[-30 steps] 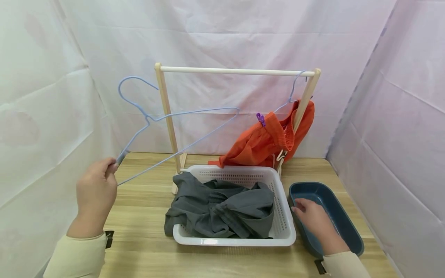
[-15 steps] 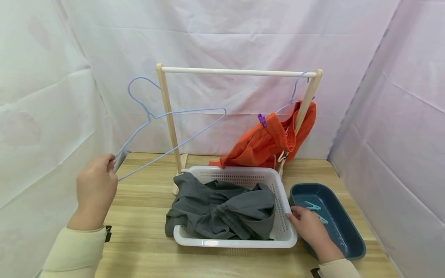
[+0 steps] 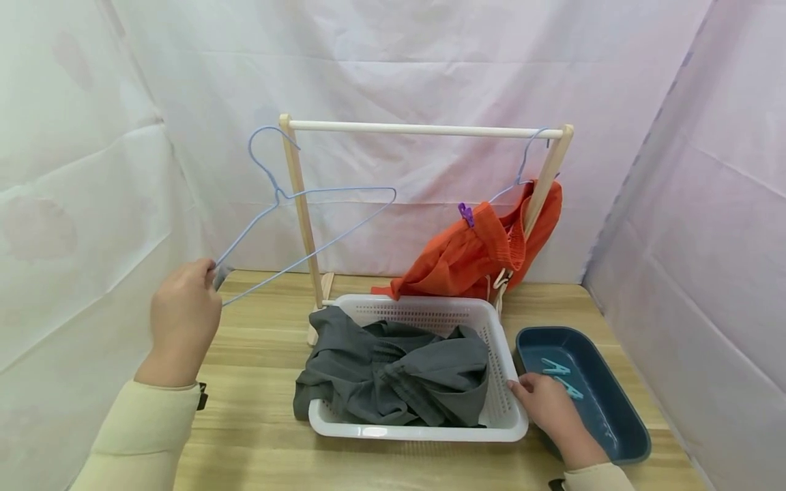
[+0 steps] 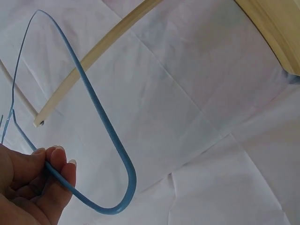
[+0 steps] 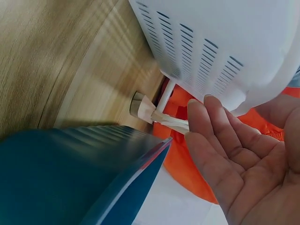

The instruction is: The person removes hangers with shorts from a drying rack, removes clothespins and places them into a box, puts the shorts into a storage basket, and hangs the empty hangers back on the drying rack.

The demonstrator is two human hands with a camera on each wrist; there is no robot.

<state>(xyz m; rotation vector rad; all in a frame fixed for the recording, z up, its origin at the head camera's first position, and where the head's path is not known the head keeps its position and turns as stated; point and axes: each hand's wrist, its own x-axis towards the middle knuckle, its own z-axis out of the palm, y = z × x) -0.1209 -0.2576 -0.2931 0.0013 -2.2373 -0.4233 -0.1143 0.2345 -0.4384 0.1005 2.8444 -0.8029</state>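
Observation:
My left hand (image 3: 186, 320) pinches a light blue wire hanger (image 3: 258, 217) by one shoulder near its lower corner. The hanger is raised and tilted, its hook overlapping the rack's left post in the head view. My right hand (image 3: 549, 402) holds the right rim of the white basket (image 3: 417, 431), thumb over the edge and fingers (image 5: 220, 126) loosely bent outside the wall. Dark grey trousers or shorts (image 3: 399, 375) lie bunched in the basket, partly over its left side. Beside that hand is a dark blue tray (image 3: 620, 409) with turquoise clothes pegs (image 3: 568, 389).
A wooden clothes rack (image 3: 424, 128) stands behind the basket. At its right end hangs an orange garment (image 3: 467, 245) on another blue hanger (image 3: 522, 160), with a purple peg (image 3: 467, 215) on its waistband. White cloth walls (image 3: 368, 82) surround the wooden table (image 3: 258, 382).
My right hand has moved left from the tray to the basket's rim, uncovering the turquoise pegs. My left hand has shifted slightly up and right with the hanger, which has turned a little.

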